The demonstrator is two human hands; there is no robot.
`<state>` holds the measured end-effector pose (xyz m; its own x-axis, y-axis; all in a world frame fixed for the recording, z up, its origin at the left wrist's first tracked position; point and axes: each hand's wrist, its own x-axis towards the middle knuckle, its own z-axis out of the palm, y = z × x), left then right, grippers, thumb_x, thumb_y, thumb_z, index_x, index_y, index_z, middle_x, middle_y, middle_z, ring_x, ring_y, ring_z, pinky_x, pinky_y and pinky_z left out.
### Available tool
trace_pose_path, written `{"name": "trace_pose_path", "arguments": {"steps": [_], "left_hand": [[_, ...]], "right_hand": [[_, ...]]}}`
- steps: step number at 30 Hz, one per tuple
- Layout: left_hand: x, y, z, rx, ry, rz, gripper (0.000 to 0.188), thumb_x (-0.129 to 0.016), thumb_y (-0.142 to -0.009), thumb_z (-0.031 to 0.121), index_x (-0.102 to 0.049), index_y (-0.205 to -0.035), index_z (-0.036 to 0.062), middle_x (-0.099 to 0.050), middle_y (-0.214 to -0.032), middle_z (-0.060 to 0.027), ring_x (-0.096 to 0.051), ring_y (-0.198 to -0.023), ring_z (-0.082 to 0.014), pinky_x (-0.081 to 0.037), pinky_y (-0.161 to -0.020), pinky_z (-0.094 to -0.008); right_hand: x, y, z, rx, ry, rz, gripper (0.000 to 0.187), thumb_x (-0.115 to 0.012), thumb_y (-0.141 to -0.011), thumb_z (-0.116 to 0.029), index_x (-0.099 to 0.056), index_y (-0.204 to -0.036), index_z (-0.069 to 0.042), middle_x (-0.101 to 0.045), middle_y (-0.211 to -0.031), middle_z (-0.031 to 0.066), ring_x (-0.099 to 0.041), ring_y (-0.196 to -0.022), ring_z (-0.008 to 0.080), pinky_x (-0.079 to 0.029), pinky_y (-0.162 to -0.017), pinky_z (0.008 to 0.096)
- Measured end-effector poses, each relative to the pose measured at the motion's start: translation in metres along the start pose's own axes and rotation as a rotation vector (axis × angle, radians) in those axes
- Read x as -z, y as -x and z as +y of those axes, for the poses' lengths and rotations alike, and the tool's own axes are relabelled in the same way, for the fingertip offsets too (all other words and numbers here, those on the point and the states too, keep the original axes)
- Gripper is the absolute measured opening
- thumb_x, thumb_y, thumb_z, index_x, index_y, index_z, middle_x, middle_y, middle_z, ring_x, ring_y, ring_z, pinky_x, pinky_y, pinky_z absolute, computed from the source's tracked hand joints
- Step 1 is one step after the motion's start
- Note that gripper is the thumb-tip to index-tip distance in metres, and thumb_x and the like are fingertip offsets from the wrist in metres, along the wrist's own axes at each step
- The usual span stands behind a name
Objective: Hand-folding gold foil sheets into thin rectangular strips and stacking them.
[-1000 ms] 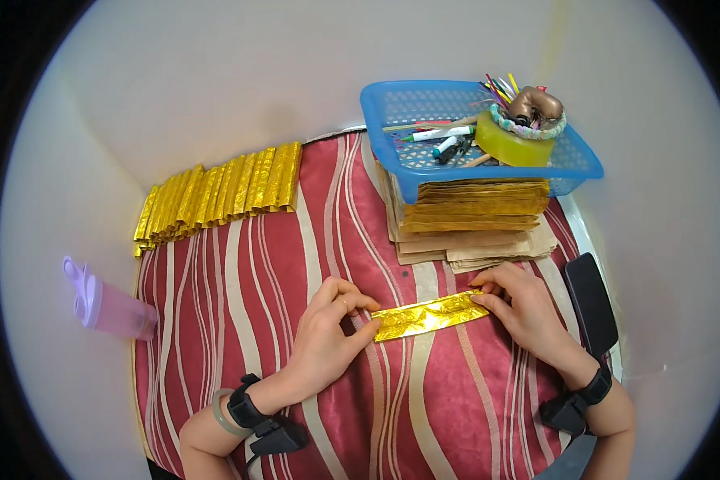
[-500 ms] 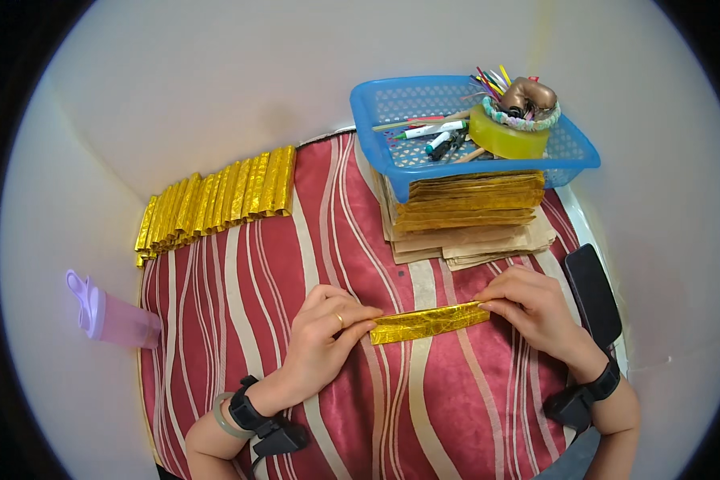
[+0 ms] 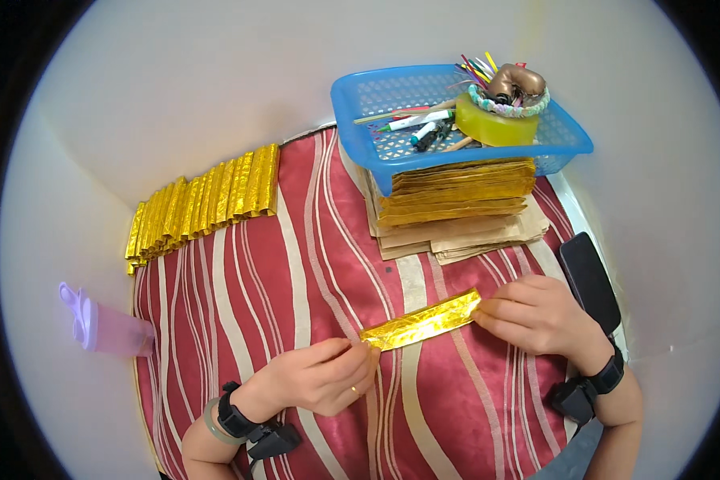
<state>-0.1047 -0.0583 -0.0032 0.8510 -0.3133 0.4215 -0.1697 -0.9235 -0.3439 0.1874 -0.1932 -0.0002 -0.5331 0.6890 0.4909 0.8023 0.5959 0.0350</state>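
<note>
Well in from the edges of the striped cloth [image 3: 452, 408], a gold strip [image 3: 421, 322] slants, the left hand [image 3: 324, 378] pinching its left end, the right hand [image 3: 534, 315] its right. Uneven pulling could twist or tear the seemingly thin strip; a loosened pinch could drop it.

Gold strip [image 3: 421, 322]: ends partly hidden by hands [image 3: 322, 379]. Forearms [image 3: 206, 456] cut off at lower edge. Basket [image 3: 464, 157] hides paper stack's [image 3: 456, 194] top.
</note>
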Motion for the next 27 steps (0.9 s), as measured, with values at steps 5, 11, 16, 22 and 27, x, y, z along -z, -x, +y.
{"name": "trace_pose_path", "arguments": {"steps": [5, 11, 16, 22, 27], "left_hand": [[-0.014, -0.003, -0.007, 0.236, 0.406, -0.055, 0.020, -0.071, -0.069, 0.010, -0.067, -0.087, 0.0026, -0.061, -0.088, -0.0053, -0.060, -0.093, -0.0218, -0.051, -0.074, -0.0318], [-0.020, -0.007, -0.012, 0.441, 0.600, -0.043, 0.023, -0.075, -0.078, 0.014, -0.071, -0.100, 0.0088, -0.059, -0.088, -0.0030, -0.058, -0.094, -0.0227, -0.046, -0.075, -0.0358], [-0.018, -0.013, -0.015, 0.431, 0.549, -0.158, 0.034, -0.073, -0.080, 0.015, -0.071, -0.114, 0.0152, -0.057, -0.090, -0.0005, -0.053, -0.093, -0.0216, -0.044, -0.079, -0.0340], [-0.020, -0.014, -0.013, 0.455, 0.585, -0.203, 0.032, -0.072, -0.082, 0.016, -0.071, -0.114, 0.0197, -0.057, -0.101, -0.0002, -0.048, -0.096, -0.0227, -0.043, -0.081, -0.0339], [-0.022, -0.012, -0.020, 0.476, 0.654, -0.221, 0.032, -0.071, -0.080, 0.011, -0.073, -0.111, 0.0192, -0.057, -0.103, 0.0001, -0.047, -0.096, -0.0233, -0.042, -0.082, -0.0335]], "right_hand": [[-0.010, 0.003, -0.001, -0.110, -0.192, -0.079, 0.016, -0.063, -0.072, -0.009, -0.064, -0.086, -0.003, -0.057, -0.080, 0.0041, -0.057, -0.075, 0.0194, -0.049, -0.063, 0.0312], [-0.008, 0.000, -0.002, -0.097, -0.162, -0.096, 0.020, -0.064, -0.072, -0.008, -0.064, -0.091, -0.002, -0.053, -0.079, 0.0046, -0.057, -0.075, 0.0194, -0.050, -0.064, 0.0307], [-0.008, 0.001, -0.005, -0.055, -0.105, -0.066, 0.023, -0.064, -0.072, -0.007, -0.064, -0.094, 0.000, -0.052, -0.078, 0.0047, -0.056, -0.075, 0.0189, -0.049, -0.064, 0.0303], [-0.011, 0.000, -0.004, -0.093, -0.120, -0.085, 0.026, -0.064, -0.074, -0.008, -0.067, -0.098, 0.002, -0.052, -0.078, 0.0047, -0.056, -0.076, 0.0184, -0.048, -0.062, 0.0292], [-0.012, 0.003, -0.005, -0.029, -0.077, -0.066, 0.025, -0.065, -0.075, -0.008, -0.068, -0.097, 0.002, -0.052, -0.078, 0.0044, -0.055, -0.075, 0.0173, -0.048, -0.063, 0.0294]]}}
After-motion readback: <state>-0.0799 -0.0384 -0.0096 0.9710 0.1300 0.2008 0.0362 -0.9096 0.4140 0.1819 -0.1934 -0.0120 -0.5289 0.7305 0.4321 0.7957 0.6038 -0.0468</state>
